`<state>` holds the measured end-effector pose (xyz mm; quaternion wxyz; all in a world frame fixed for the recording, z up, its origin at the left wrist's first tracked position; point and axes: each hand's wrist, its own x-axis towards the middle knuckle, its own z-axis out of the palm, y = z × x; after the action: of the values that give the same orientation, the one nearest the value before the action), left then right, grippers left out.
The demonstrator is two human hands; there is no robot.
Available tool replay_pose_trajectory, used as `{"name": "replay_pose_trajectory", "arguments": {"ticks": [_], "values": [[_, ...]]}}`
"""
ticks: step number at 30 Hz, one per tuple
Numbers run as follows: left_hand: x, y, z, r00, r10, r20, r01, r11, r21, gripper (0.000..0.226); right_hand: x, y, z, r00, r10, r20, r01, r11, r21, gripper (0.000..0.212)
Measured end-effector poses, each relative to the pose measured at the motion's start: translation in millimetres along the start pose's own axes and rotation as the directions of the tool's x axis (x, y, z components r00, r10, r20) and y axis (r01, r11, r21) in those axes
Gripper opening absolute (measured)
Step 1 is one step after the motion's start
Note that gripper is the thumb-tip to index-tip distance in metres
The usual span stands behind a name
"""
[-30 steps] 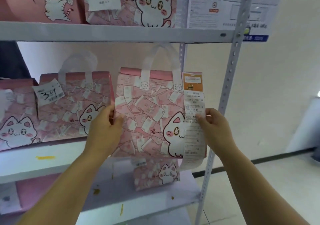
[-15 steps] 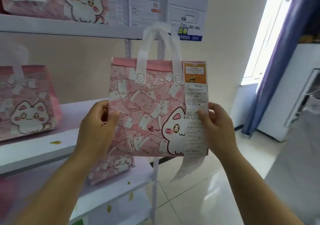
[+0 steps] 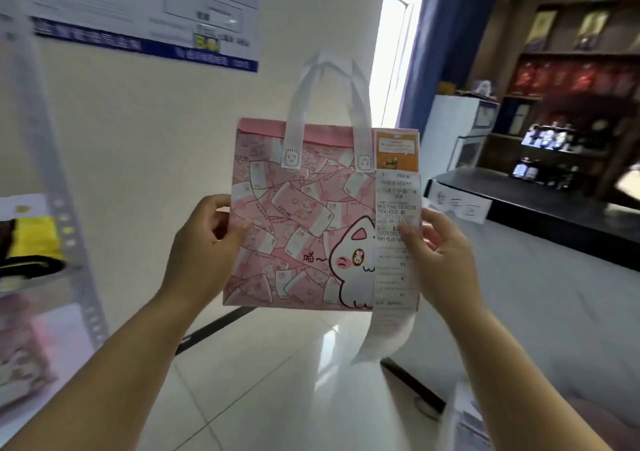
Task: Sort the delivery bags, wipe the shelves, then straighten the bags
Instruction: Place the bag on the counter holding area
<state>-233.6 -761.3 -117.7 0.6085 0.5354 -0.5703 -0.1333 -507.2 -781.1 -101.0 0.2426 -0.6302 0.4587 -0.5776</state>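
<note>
I hold a pink delivery bag [image 3: 294,222] with a white cat print and white handles upright in the air, in front of me. My left hand [image 3: 204,246] grips its left edge. My right hand [image 3: 440,253] grips its right edge, thumb pressed on the long white receipt [image 3: 396,242] that hangs down past the bag's bottom. An orange card [image 3: 396,149] sits above the receipt. The grey metal shelf rack [image 3: 52,187] stands at the far left, with another pink bag [image 3: 24,357] blurred on a lower shelf.
A yellow and black item [image 3: 31,242] lies on the rack's shelf. A poster [image 3: 145,17] hangs on the cream wall. To the right are a black counter [image 3: 540,208], a white cabinet [image 3: 457,128] and dark display shelves [image 3: 571,104]. Glossy tiled floor [image 3: 263,374] lies below.
The bag has come off the shelf and swung to the right with my view. The rack is now at the left edge, and the room's right side has come into sight.
</note>
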Motion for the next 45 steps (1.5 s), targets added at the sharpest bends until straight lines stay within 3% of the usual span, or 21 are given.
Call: {"name": "replay_pose_trajectory", "arguments": {"ticks": [4,11,18,30,37,45], "values": [[16.3,7.5,84.1,0.996,0.001,0.094,0.003,0.999,-0.044,0.016,24.1,36.9,-58.6,0.995,0.063,-0.08,-0.065,0.998,-0.026,0.027],[71.9,2.2,217.4,0.962,0.069,0.263,-0.038,0.992,-0.122,0.02,85.5,104.4,-123.9,0.967,0.113,-0.228,-0.125,0.991,-0.039,0.022],[163.7,-18.2,342.2,0.914,0.124,0.386,-0.067,0.985,-0.156,0.026,180.5,169.5,-161.2,0.931,0.09,-0.354,-0.146,0.98,-0.134,0.018],[301.0,-26.6,523.0,0.803,0.218,0.554,-0.14,0.974,-0.18,0.015,329.7,251.9,-205.0,0.854,-0.022,-0.519,-0.163,0.938,-0.307,0.017],[371.5,-41.6,628.8,0.811,0.235,0.535,-0.132,0.966,-0.223,0.019,422.5,308.9,-237.1,0.833,-0.019,-0.552,-0.177,0.938,-0.299,0.02],[438.7,-54.2,747.1,0.817,0.191,0.544,-0.07,0.969,-0.235,0.024,514.1,374.2,-275.5,0.838,0.001,-0.546,-0.209,0.924,-0.32,0.036]]}}
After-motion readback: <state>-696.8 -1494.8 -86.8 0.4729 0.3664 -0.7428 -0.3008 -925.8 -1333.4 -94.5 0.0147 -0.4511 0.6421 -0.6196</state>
